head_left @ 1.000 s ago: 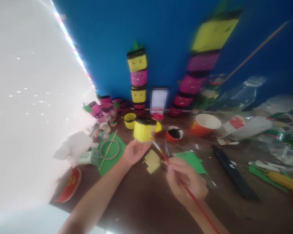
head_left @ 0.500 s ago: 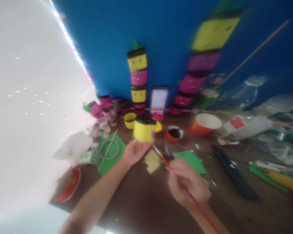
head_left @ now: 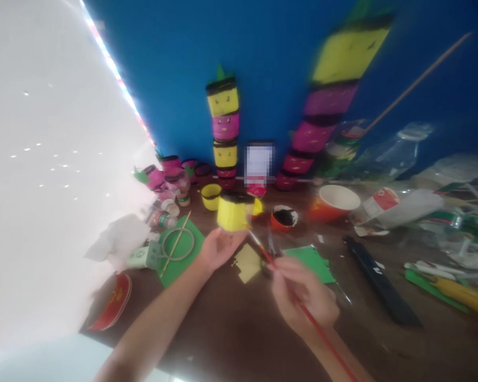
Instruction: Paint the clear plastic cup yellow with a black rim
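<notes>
My left hand (head_left: 221, 250) bears the tapered, black-banded yellow cup (head_left: 231, 215) above its palm, but I can't tell its grip; my right hand (head_left: 306, 294) pinches the slim red-handled paintbrush (head_left: 269, 259). Probably I'm painting the cup's lower edge, which calls next for light, steady strokes.

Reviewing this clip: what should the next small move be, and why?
Probably a short stroke of the paintbrush along the right side of the yellow cup, drawn by the right hand. The left hand holds the cup up, the brush tip is near its lower right edge, and that side looks duller than the bright yellow front, though blur hides whether the tip touches.
</notes>
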A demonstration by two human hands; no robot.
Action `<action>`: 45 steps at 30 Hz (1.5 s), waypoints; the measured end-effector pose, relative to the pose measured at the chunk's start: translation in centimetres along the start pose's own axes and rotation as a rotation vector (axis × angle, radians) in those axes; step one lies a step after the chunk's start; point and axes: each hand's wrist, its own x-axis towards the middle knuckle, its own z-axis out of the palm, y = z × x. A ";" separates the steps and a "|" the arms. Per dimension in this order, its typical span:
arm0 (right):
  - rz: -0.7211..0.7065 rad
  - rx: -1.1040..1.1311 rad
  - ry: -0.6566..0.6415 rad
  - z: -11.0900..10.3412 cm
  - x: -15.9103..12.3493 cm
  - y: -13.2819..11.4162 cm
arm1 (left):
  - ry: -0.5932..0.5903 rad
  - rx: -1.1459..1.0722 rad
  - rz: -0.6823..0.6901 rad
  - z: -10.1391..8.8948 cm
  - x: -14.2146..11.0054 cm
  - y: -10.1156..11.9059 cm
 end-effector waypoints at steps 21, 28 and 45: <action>-0.012 -0.062 0.026 0.0 0.2 -0.3 | -0.032 0.026 -0.009 -0.2 0.0 -0.1; 0.040 -0.035 0.028 -0.1 0.2 -0.4 | -0.043 0.036 -0.055 -0.1 -0.1 -0.1; -0.041 -0.029 0.013 -0.2 0.3 -0.3 | -0.009 0.026 -0.030 0.2 -0.1 -0.2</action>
